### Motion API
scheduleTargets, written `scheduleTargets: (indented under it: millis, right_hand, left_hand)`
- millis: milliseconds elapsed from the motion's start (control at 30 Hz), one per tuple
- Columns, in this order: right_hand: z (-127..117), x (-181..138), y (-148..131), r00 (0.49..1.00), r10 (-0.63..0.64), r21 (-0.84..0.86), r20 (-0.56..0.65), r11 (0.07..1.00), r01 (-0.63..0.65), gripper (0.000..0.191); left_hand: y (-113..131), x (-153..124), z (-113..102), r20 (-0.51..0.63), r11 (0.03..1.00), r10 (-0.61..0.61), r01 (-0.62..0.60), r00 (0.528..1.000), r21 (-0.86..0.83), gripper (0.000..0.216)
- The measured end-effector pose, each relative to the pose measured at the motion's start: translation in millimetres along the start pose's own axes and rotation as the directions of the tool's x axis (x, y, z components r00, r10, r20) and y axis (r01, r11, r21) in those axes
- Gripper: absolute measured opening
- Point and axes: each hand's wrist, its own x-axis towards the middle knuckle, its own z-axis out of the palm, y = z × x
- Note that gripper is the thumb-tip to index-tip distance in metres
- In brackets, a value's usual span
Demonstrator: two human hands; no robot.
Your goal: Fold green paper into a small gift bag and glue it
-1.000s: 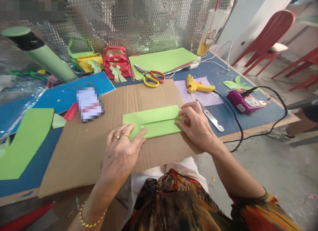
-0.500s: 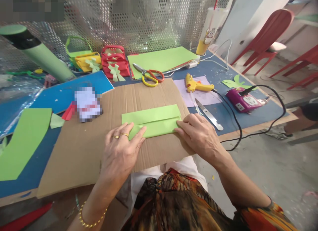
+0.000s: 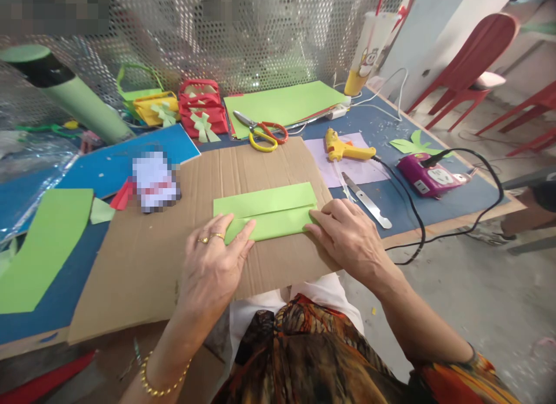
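Note:
A sheet of light green paper [image 3: 271, 210], folded lengthwise into a strip, lies on a piece of brown cardboard [image 3: 139, 271]. My left hand [image 3: 212, 253] grips its left end, thumb on the front layer and fingers along the edge; gold rings show on it. At the right end, my right hand [image 3: 347, 233] pinches the near corner between thumb and fingers. The front flap overlaps the back layer, leaving a thin slit along the middle. Parts of both ends are hidden under my fingers.
Scissors [image 3: 263, 135], a yellow glue gun [image 3: 350, 149], a metal blade [image 3: 369, 201] and a purple power socket [image 3: 428, 175] lie beyond the cardboard. Small red paper bags [image 3: 202, 111], green sheets [image 3: 286, 106] and a drink cup [image 3: 365, 57] stand at the back. A blurred phone [image 3: 154, 181] lies left.
Both hands keep the same hold on the folded green paper. The whole view has shifted very slightly; nothing on the table has visibly moved.

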Motion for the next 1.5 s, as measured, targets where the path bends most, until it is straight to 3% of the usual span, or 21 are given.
scheduleTargets:
  millis: [233, 367, 467, 600, 733, 833, 933, 1033, 1367, 1500]
  right_hand:
    - [-1, 0, 0, 1.0, -0.007, 0.02, 0.01, 1.0, 0.007, 0.036]
    - [-2, 3, 2, 0.993, -0.116, 0.02, -0.028, 0.993, 0.117, 0.033]
    - [-1, 5, 6, 0.972, -0.236, 0.085, 0.017, 0.969, 0.234, 0.032]
    - [-2, 6, 9, 0.968, -0.241, 0.102, 0.07, 0.967, 0.233, 0.03]
    - [-5, 7, -1, 0.966, -0.259, 0.029, -0.015, 0.965, 0.26, 0.026]
    - [-2, 11, -14, 0.941, -0.334, 0.085, -0.061, 0.937, 0.338, 0.041]
    - [6, 13, -23, 0.911, -0.412, 0.167, 0.01, 0.899, 0.405, 0.061]
    - [12, 12, -25, 0.91, -0.408, 0.206, 0.069, 0.898, 0.388, 0.069]
    - [15, 10, -22, 0.913, -0.398, 0.22, 0.092, 0.902, 0.371, 0.071]
    - [13, 11, -23, 0.907, -0.409, 0.198, 0.098, 0.901, 0.385, 0.07]
  left_hand:
    - [1, -1, 2, 0.008, 1.0, -0.031, 0.031, 0.999, -0.001, 0.03]
    - [4, 0, -1, 0.024, 1.0, -0.026, 0.026, 0.999, 0.012, 0.03]
    - [6, 0, -2, 0.037, 0.999, -0.043, 0.042, 0.998, 0.009, 0.03]
    - [8, 0, -2, 0.054, 0.997, -0.072, 0.071, 0.996, 0.016, 0.029]
    - [8, 0, -1, 0.063, 0.997, -0.074, 0.072, 0.995, 0.028, 0.029]
    - [7, 0, -2, 0.063, 0.998, -0.062, 0.061, 0.996, 0.022, 0.03]
    - [7, 0, -2, 0.05, 0.998, -0.067, 0.066, 0.997, 0.015, 0.03]
    - [8, -1, -2, 0.043, 0.997, -0.076, 0.077, 0.996, -0.002, 0.03]
    - [9, -12, -9, 0.0, 0.995, -0.09, 0.09, 0.996, -0.033, 0.041]
    - [12, -17, -17, 0.015, 0.999, -0.037, 0.037, 0.999, 0.003, 0.041]
